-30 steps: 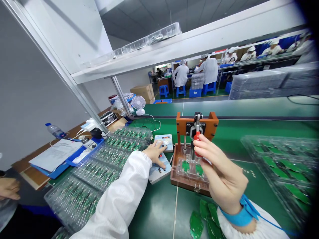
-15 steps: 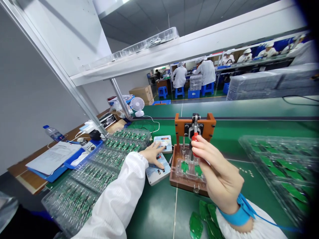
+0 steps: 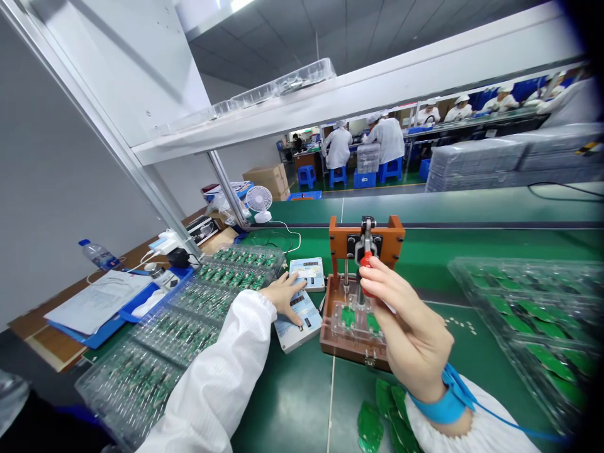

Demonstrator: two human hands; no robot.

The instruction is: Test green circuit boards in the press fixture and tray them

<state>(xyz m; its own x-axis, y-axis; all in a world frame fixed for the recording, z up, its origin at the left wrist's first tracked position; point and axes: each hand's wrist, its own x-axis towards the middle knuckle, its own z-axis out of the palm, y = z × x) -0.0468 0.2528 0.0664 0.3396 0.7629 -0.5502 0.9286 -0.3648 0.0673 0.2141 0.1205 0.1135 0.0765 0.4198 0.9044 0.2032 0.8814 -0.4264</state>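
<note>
My right hand [image 3: 406, 321] grips the red handle of a toggle clamp [image 3: 366, 264], which is mounted on a brown wooden test fixture [image 3: 352, 346]. Under the clamp, a clear acrylic plate [image 3: 356, 324] lies over small green circuit boards [image 3: 348, 316]. My left hand [image 3: 285, 299] rests with spread fingers on a white-and-blue control box [image 3: 297, 324], close to a second box with a small display [image 3: 307, 274]. A loose pile of green circuit boards [image 3: 370, 428] lies on the green mat below my right wrist, which wears a blue strap.
A clear tray of populated boards [image 3: 177, 333] runs along the left, and another tray of green boards [image 3: 519, 314] stands at the right. Farther left are papers in a blue tray, a water bottle and a small fan. Co-workers in white sit beyond the bench.
My left hand has slid off the display box onto the lower control box. The right hand stays on the red handle, and the whole view has drifted slightly.
</note>
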